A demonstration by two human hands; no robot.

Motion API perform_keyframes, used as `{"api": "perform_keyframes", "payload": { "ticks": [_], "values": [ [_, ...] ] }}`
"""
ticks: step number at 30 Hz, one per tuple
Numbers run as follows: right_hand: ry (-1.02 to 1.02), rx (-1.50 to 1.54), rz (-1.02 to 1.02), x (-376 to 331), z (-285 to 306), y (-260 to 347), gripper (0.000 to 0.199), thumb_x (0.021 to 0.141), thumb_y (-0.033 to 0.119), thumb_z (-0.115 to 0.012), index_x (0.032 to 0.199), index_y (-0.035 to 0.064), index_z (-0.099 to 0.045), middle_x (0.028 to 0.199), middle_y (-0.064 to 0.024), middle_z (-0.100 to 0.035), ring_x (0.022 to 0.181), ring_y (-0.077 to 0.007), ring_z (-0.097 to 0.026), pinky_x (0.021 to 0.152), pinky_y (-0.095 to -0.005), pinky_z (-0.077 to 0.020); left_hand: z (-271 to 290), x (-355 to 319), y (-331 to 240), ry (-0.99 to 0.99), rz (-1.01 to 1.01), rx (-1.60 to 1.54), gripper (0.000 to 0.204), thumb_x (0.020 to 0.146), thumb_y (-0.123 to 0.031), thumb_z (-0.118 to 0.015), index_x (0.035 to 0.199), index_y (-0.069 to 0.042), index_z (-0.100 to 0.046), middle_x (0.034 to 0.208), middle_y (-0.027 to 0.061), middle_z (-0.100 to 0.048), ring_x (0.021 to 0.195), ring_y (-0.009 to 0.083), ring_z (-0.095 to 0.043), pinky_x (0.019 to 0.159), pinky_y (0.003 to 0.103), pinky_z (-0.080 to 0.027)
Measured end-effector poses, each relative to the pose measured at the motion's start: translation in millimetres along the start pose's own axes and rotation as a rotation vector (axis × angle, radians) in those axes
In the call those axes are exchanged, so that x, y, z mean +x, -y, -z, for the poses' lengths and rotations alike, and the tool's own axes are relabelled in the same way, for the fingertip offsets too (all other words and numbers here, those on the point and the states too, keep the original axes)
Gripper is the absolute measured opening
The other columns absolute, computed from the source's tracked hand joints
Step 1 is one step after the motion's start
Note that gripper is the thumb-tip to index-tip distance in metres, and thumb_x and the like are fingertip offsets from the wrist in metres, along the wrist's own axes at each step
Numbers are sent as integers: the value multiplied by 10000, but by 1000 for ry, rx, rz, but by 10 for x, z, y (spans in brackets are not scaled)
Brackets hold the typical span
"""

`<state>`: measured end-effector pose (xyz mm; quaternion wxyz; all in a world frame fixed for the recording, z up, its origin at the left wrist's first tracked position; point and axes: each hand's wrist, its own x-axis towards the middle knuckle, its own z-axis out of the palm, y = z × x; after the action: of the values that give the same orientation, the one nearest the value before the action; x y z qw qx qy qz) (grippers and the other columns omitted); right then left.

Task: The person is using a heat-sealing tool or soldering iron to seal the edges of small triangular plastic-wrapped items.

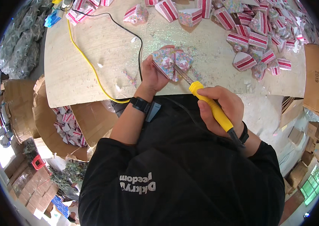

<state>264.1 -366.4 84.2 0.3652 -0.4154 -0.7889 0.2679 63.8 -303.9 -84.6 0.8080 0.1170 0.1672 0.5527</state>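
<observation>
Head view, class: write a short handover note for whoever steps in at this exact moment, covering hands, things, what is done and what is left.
Left hand grips a wedge-shaped cake-slice decoration above the table.
Right hand grips a yellow-handled hot tool, metal tip against the wedge.
Many loose wedges lie piled on the table's far right; more fill a cardboard box at lower left.
Done: cannot tell.
Left: the wedge in hand is under the tip.

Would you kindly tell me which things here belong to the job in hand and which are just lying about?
In hand:
left hand holding a pink sprinkled wedge-shaped foam cake piece
right hand gripping a yellow-handled heated tool, tip at the wedge

Lying about:
heap of red-striped cake wedges on the wooden table
yellow cable
cardboard box of wedges
</observation>
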Motion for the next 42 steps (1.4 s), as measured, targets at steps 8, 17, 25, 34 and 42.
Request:
{"api": "perform_keyframes", "payload": {
  "ticks": [8, 17, 25, 34, 42],
  "values": [
    [21, 25, -52, 24, -15, 10, 260, 806, 79, -742, 1033, 58, -616, 871, -118, -677, 703, -302, -664, 617, -338, -526, -27, -9, -15, 45, -6, 35, 773, 888, -569, -513, 1383, 22, -450, 1371, 237, -534, 1251, 358, -543, 1084, 502, -413],
    [-118, -91, -21, -7, 3, 49, 222, 771, 52, -752, 960, 68, -637, 757, -100, -640, 595, -265, -624, 541, -328, -479, -91, -9, -73, -164, 62, -139, 774, 946, -592, -337, 1392, 29, -460, 1400, 225, -514, 1296, 393, -500, 1123, 533, -359],
    [-177, -130, 3, -20, -11, 25, 203, 748, 16, -746, 908, 67, -631, 682, -88, -593, 547, -254, -585, 506, -332, -446, -82, -8, -73, -154, 42, -172, 822, 937, -639, -343, 1387, 41, -455, 1401, 234, -504, 1309, 412, -482, 1130, 564, -344],
    [-158, -97, -10, 5, -11, 31, 189, 741, -10, -730, 886, 59, -630, 706, -92, -615, 571, -259, -606, 520, -322, -464, -56, -12, -62, -155, 32, -127, 863, 914, -661, -387, 1403, 48, -433, 1420, 237, -486, 1329, 406, -463, 1145, 548, -327],
    [-161, -89, -22, 2, -6, 25, 187, 744, -9, -731, 880, 59, -624, 708, -93, -621, 571, -255, -608, 520, -323, -464, -39, -9, -55, -123, 35, -124, 861, 909, -666, -394, 1408, 35, -435, 1425, 240, -481, 1331, 400, -464, 1143, 538, -333]
  ]
}}
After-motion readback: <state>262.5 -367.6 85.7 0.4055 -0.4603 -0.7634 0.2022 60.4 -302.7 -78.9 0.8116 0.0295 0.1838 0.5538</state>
